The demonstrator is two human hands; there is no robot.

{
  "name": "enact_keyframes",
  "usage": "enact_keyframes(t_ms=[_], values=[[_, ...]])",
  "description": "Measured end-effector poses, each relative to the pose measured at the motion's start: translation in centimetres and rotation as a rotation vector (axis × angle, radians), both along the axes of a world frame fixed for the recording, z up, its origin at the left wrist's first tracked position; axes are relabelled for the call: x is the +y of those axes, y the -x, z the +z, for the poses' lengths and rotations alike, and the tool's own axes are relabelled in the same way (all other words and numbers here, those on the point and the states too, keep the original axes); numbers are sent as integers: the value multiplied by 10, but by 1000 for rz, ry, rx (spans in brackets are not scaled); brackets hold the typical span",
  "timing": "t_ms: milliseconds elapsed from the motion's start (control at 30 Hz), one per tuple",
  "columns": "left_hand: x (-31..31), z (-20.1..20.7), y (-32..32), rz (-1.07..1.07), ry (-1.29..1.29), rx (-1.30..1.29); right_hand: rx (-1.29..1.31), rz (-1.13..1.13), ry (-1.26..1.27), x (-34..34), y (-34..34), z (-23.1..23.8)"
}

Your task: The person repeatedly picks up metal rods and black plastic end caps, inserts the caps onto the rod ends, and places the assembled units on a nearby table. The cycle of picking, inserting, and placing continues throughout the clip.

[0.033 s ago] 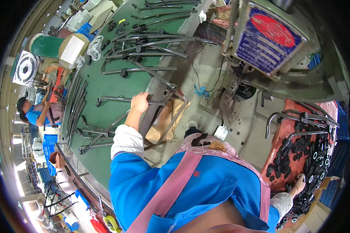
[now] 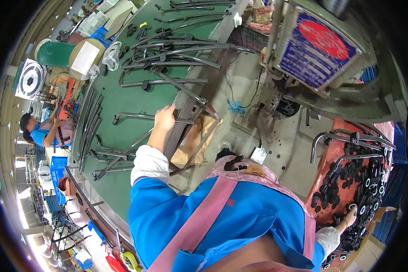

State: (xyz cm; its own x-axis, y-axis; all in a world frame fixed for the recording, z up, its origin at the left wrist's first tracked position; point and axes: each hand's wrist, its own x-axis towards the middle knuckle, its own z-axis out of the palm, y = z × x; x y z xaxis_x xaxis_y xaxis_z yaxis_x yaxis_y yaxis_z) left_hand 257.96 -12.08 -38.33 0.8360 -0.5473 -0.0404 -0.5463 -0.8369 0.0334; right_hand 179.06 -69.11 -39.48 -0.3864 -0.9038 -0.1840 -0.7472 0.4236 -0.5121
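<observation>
My left hand (image 2: 165,119) is closed over a bent metal tube (image 2: 140,116) that lies across the near edge of the green table (image 2: 143,100). One end of the tube sticks out past the edge; the other, with a dark fitting, rests on the tabletop. Off to the right, my right hand (image 2: 350,216) reaches into a heap of black round parts (image 2: 333,192) and black-and-white rings. Its fingers are bent together beside a white ring (image 2: 352,206). What they hold, if anything, is too small to tell.
Several metal tubes (image 2: 177,47) lie on the table's far part, dark tubes (image 2: 90,127) at its left. A green machine with a blue-and-red plate (image 2: 319,50) stands ahead right. Bent tubes (image 2: 349,138) lie by the heap on a red surface (image 2: 317,183). Another person (image 2: 45,131) works far left.
</observation>
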Motion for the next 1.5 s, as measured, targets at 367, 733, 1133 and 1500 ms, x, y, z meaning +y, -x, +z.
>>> enact_keyframes(t_ms=[367, 733, 1133, 1500], values=[[-54, -20, -75, -458, 159, -198, -1804, 12, 287, 100, -92, -3], [-54, 158, -164, -618, 677, -335, -1643, 336, 29, 177, -275, 30], [-70, 208, -96, -768, 325, -437, -1329, 531, -43, 219, -408, 55], [-116, 119, 4, -944, 500, -78, -1130, 856, 133, 242, -469, 81]])
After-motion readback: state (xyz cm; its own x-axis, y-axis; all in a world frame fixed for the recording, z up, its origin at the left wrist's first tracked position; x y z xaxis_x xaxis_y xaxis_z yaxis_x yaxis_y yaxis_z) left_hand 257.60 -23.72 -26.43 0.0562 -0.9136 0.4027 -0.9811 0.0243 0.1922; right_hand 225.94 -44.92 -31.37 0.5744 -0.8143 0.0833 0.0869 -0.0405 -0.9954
